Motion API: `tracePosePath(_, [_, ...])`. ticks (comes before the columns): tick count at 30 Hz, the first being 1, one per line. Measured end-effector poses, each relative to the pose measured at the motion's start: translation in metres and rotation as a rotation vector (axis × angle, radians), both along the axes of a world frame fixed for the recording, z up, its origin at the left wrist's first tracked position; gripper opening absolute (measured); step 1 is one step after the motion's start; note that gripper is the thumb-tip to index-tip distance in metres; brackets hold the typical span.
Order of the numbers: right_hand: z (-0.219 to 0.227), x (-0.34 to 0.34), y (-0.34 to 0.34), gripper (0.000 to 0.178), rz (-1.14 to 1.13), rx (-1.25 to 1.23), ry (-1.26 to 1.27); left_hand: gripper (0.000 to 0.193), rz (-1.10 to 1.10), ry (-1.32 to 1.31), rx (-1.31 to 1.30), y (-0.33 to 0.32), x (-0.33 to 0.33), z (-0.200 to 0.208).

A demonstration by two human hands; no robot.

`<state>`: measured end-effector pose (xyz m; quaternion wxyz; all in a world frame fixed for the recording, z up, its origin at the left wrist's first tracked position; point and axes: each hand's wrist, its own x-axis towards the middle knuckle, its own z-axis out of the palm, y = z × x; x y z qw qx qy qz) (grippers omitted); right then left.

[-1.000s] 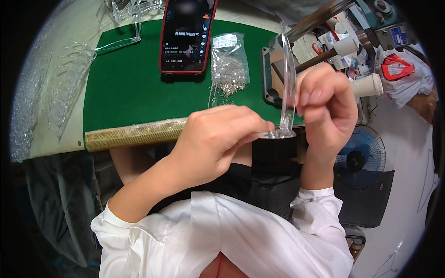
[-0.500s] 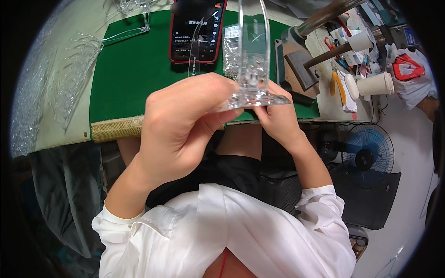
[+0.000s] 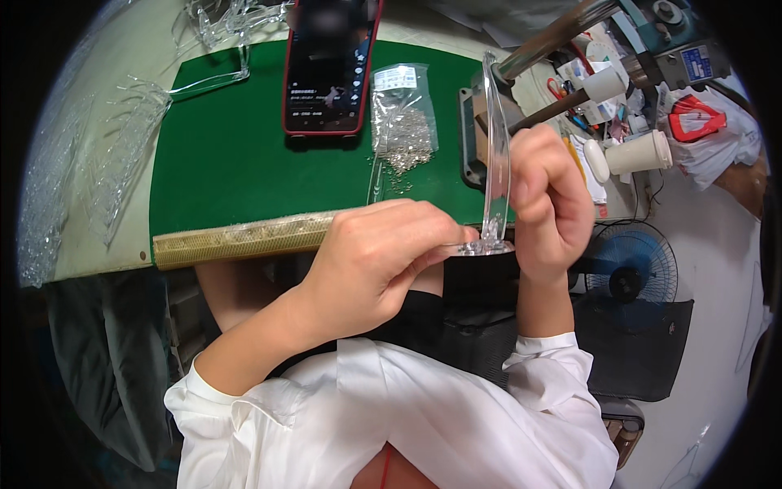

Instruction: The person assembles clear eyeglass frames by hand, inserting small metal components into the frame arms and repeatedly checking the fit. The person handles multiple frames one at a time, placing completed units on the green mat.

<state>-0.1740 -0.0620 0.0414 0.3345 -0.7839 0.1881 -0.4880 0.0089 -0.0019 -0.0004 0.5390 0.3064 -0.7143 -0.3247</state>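
My left hand (image 3: 383,257) is closed in a pinch on the front of a clear plastic eyeglass frame (image 3: 486,247), just past the table's near edge. A clear temple arm (image 3: 496,155) rises from the frame, pointing away from me. Beside that temple arm is my right hand (image 3: 550,200), raised with its fingers curled together. What its fingertips hold, if anything, is hidden. Beyond the hands, a clear zip bag (image 3: 406,110) lies on a green mat (image 3: 244,155), with small metal pieces (image 3: 403,159) in and around its mouth. Another clear strip (image 3: 375,181) rests below the bag.
A phone (image 3: 326,106) in a red case stands at the mat's far side. Clear frames and temple arms (image 3: 106,163) pile up at the left. At right are a bench press (image 3: 570,49), a white cup (image 3: 639,152) and a fan (image 3: 627,273). A perforated gold strip (image 3: 244,242) lines the table edge.
The eyeglass frame has moved right and nearer to me, and has turned. My right hand has come up from behind it to beside the temple arm. The bag is now in full view.
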Motion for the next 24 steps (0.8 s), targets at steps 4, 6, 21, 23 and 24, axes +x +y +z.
tracePosePath(4, [0.0093,0.0004,0.0059,0.034,-0.058,-0.136,0.038,0.020,-0.014,-0.014,0.006,0.0000,-0.0033,0.0039])
tracePosePath(6, [0.0105,-0.0009,0.0082,0.032,-0.069,-0.141,0.059,0.022,0.002,-0.015,-0.018,-0.0003,-0.0045,0.0015])
tracePosePath(21, [0.0085,-0.0027,0.0109,0.021,-0.035,-0.058,0.037,0.029,0.048,-0.101,-0.080,-0.0016,-0.0012,-0.0023])
tracePosePath(23, [0.0046,-0.0026,0.0102,0.022,-0.008,-0.038,-0.017,0.027,0.054,-0.069,-0.072,-0.0015,-0.0041,-0.0027])
tracePosePath(24, [0.0015,-0.0030,0.0076,0.022,0.009,-0.035,-0.061,0.025,0.054,-0.044,-0.072,-0.0030,-0.0070,-0.0025])
